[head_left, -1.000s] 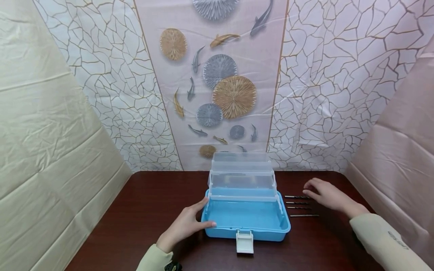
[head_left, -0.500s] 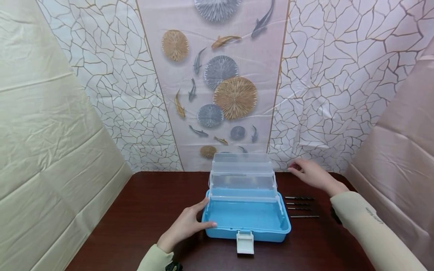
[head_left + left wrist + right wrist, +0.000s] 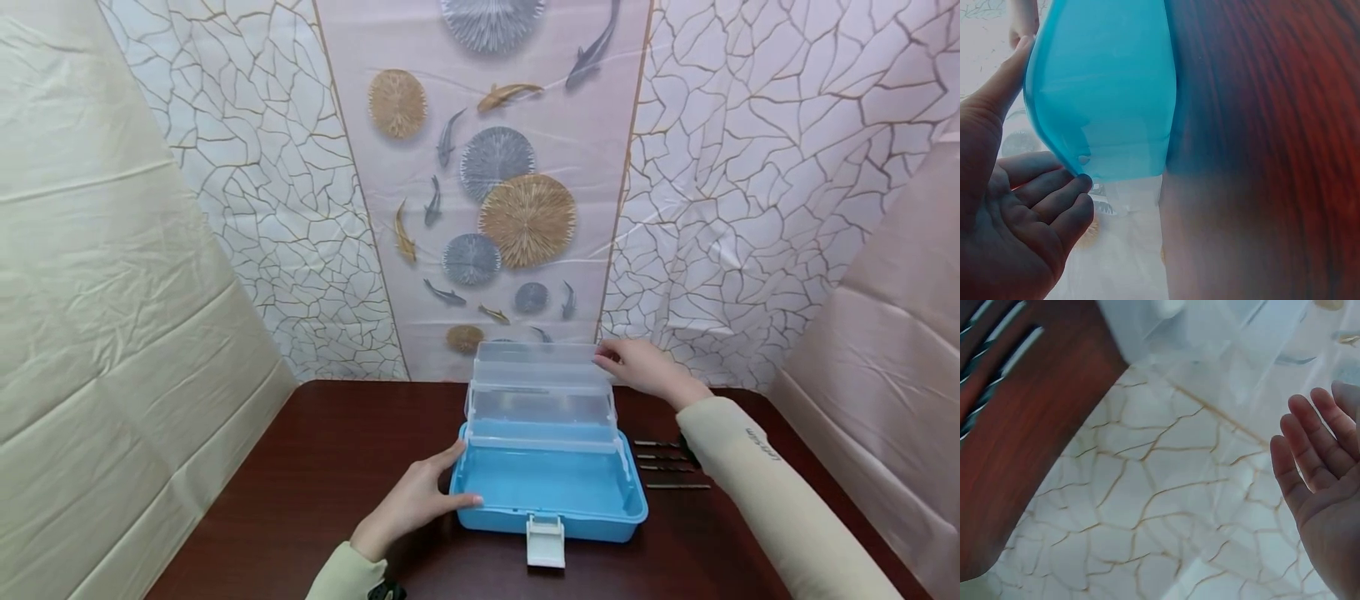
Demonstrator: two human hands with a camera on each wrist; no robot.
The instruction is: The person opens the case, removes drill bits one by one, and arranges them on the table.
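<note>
- Clock positions are given as seen in the head view, with the box at the centre.
- Left hand point(image 3: 412, 502): placed at 9 o'clock. Thumb and fingers spread wide, left end of the blue box point(image 3: 543, 479) held between them. Thumb laid on the front rim near 8; fingers lightly bent, set against the end's far corner in the left wrist view.
- Right hand point(image 3: 641, 364): raised at 1 o'clock, by the upper right corner of the translucent tiers point(image 3: 540, 407). Fingers loosely bent, nothing seen gripped. Contact with that corner cannot be told.
- Box: set upright near the middle of the tabletop point(image 3: 337, 450), inner floor exposed.
- Tiers: stepped upward at 12, slanted over the box's back part.
- White latch point(image 3: 546, 543): hung at 6 from the front wall, flap lowered.
- Four drill bits point(image 3: 678, 487): laid roughly parallel on the tabletop at 3, just beside the box. Some right ends overlapped by the right cuff point(image 3: 693, 429).
- Tabletop: dark red wood grain, corners rounded.
- Patterned backdrop point(image 3: 517, 221): hung beyond at 12, printed with fish and discs, flanked by crackle-patterned panels.
- Plain cloth point(image 3: 82, 333): hung at 10, cream and creased.
</note>
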